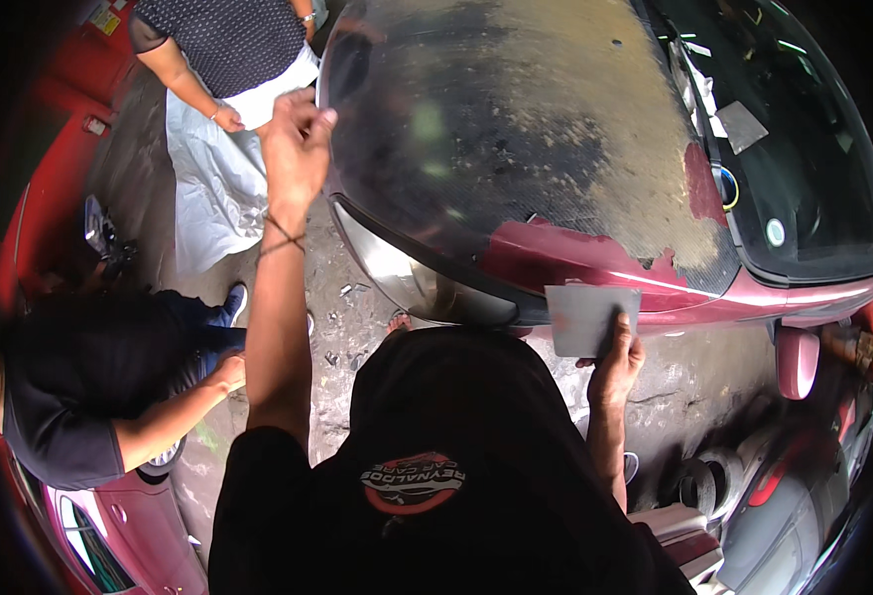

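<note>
My left hand (294, 149) is raised beside the front edge of a car hood (516, 129). Its fingers are loosely bent, with the thumb apart and nothing visible between them. A thin dark band circles that wrist. In my right hand (615, 365) is a thin, flat grey rectangular sheet (593, 319), gripped at its lower right corner with the thumb on top. The sheet is held by the car's near side, close to the maroon fender (565, 253). The hood is patchy, with dark weave-like areas, worn tan areas and maroon paint along the near edge.
At the far left, a person (228, 45) holds white sheeting (208, 198). Another person in black (99, 377) stands at the left. A headlight (397, 268), windshield (804, 178) and side mirror (797, 363) edge the car. Tires (696, 486) and another car (794, 526) are lower right.
</note>
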`<state>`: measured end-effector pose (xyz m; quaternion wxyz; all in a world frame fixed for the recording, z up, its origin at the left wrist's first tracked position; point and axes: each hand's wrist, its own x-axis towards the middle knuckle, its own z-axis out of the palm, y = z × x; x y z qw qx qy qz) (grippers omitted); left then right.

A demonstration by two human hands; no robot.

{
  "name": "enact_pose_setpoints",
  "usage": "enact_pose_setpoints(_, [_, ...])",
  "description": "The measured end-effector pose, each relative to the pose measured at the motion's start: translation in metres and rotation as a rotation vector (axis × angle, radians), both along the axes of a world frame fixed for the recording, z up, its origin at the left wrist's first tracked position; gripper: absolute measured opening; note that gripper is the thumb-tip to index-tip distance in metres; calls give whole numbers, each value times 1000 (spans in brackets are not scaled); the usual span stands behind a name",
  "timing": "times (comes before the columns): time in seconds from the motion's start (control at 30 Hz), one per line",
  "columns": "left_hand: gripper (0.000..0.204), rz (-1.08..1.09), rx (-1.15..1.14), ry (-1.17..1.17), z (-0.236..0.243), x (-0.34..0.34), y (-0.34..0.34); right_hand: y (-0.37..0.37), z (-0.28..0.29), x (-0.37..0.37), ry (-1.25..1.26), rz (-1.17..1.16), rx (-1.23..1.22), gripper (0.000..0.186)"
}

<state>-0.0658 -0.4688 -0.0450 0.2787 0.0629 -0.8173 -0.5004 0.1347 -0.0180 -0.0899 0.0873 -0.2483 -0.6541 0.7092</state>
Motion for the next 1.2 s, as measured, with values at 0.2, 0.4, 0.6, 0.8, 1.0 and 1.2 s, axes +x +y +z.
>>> enact_pose_setpoints(0.2, [28, -302, 288, -470, -88, 124, 47, -36, -11, -13, -60, 244, 11, 41])
enact_pose_setpoints(0.4, [37, -749, 615, -780, -154, 196, 99, -59, -48, 7, -146, 341, -62, 36])
enact_pose_setpoints(0.6, [38, -634, 1281, -870, -147, 202, 138, -100, -72, 10, -181, 385, -209, 40])
enact_pose_setpoints(0.8, [37, -408, 1331, -773, -156, 193, 146, -126, -91, 5, -142, 357, -11, 38])
enact_pose_setpoints(1.0, [39, -331, 1182, -840, -161, 187, 149, -127, -96, -2, -30, 337, 134, 37])
enact_pose_setpoints(1.2, [41, -304, 1171, -776, -168, 183, 156, -125, -87, -11, 51, 364, 452, 36])
